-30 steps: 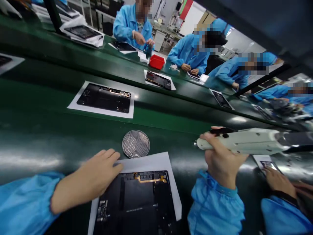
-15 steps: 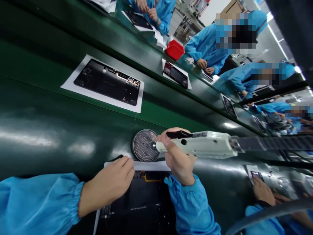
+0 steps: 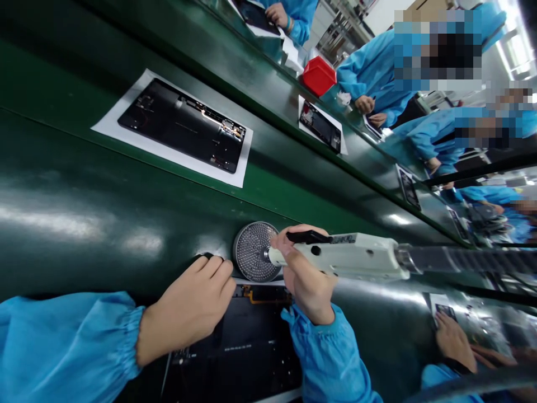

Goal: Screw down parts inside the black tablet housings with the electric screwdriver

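Screwdriver label (image 3: pixel 343 239), device print (image 3: pixel 238 348): too small to read.

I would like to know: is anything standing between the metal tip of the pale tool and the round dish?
Nothing visible stands there: the tip of the pale tool, held in the right grip, appears over the dish; whether they touch is unclear.

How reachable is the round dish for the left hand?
Probably yes: the left hand is close beside the round dish, whose left side looks free; the right hand holds the tool over its right side.
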Demonstrator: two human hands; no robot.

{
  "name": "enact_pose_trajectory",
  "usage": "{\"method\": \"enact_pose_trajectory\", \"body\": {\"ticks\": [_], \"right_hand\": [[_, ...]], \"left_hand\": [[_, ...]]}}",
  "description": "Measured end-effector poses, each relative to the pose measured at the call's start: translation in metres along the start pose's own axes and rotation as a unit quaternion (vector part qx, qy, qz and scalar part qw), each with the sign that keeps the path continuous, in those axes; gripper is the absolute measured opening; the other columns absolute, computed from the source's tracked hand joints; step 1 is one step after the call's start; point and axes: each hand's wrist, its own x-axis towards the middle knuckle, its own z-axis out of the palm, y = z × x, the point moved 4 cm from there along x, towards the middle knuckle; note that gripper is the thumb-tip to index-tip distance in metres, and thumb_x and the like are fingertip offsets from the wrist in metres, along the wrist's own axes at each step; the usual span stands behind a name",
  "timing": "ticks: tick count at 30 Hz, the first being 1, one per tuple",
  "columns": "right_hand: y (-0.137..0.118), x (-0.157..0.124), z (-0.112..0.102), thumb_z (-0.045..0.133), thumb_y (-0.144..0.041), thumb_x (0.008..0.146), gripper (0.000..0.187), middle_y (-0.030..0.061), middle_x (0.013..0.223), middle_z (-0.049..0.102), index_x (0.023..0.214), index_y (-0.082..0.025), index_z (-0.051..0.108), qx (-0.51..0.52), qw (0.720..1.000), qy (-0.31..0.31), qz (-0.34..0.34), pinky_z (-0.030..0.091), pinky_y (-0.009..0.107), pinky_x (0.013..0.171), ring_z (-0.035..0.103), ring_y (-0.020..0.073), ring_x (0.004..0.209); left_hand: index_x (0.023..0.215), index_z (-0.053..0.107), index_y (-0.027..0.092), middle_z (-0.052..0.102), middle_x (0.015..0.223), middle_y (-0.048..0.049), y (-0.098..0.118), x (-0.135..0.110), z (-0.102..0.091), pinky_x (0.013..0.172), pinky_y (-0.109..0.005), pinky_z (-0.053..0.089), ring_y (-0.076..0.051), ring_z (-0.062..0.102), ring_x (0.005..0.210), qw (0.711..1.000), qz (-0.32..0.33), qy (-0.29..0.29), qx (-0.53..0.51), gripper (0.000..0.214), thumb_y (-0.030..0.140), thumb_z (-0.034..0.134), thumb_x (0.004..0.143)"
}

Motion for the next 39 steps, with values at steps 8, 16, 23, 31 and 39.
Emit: {"method": "enact_pose_trajectory", "body": {"ticks": [8, 16, 23, 31, 39], "right_hand": [[-0.001, -0.002, 0.002, 0.069, -0.02, 0.084, 0.018, 0.0008, 0.087, 0.064, 0.101, -0.025, 0.065, -0.002, 1.0, 0.003, 0.01, 0.057, 0.04, 0.077, 0.063, 0.0184, 0.076], [-0.001, -0.001, 0.004, 0.069, -0.02, 0.083, 0.013, 0.0014, 0.085, 0.064, 0.095, -0.023, 0.066, -0.005, 1.0, 0.002, -0.005, 0.056, 0.039, 0.074, 0.063, 0.0189, 0.076], [-0.065, -0.005, -0.026, 0.067, -0.01, 0.073, 0.026, -0.0005, 0.07, 0.062, 0.094, -0.022, 0.073, 0.098, 0.988, 0.054, -0.103, 0.052, 0.035, 0.061, 0.059, 0.0179, 0.066], [-0.079, -0.032, -0.06, 0.065, -0.007, 0.071, 0.026, 0.0003, 0.071, 0.062, 0.092, -0.02, 0.074, 0.089, 0.981, 0.116, -0.13, 0.05, 0.035, 0.059, 0.057, 0.0169, 0.066], [-0.031, -0.052, -0.029, 0.069, -0.014, 0.084, 0.027, 0.0009, 0.087, 0.062, 0.108, -0.028, 0.069, 0.071, 0.995, -0.016, -0.071, 0.053, 0.039, 0.069, 0.061, 0.0195, 0.076]], "left_hand": [[0.083, 0.06, 0.016, 0.056, 0.088, -0.0118, 0.001, 0.002, -0.005, 0.066, -0.039, 0.037, -0.027, 0.047, 0.077, 0.999, 0.003, 0.034, -0.006, 0.02, 0.01, 0.043, 0.09], [0.081, 0.06, 0.016, 0.053, 0.084, -0.0119, 0.004, 0.009, -0.002, 0.066, -0.04, 0.034, -0.028, 0.044, 0.076, 0.998, -0.013, 0.052, -0.014, 0.031, 0.005, 0.034, 0.093], [0.08, 0.058, 0.015, 0.055, 0.081, -0.0107, 0.012, 0.004, -0.004, 0.065, -0.038, 0.039, -0.025, 0.047, 0.071, 0.996, 0.058, 0.064, -0.019, 0.02, 0.007, 0.043, 0.091], [0.086, 0.061, 0.012, 0.059, 0.087, -0.0121, 0.02, 0.008, -0.004, 0.066, -0.039, 0.047, -0.026, 0.052, 0.075, 0.995, 0.097, 0.018, -0.014, 0.013, 0.005, 0.05, 0.087], [0.082, 0.063, 0.008, 0.059, 0.096, -0.0189, 0.006, 0.013, -0.007, 0.071, -0.042, 0.049, -0.029, 0.052, 0.085, 0.998, 0.036, 0.042, -0.012, 0.021, -0.003, 0.045, 0.082]]}}
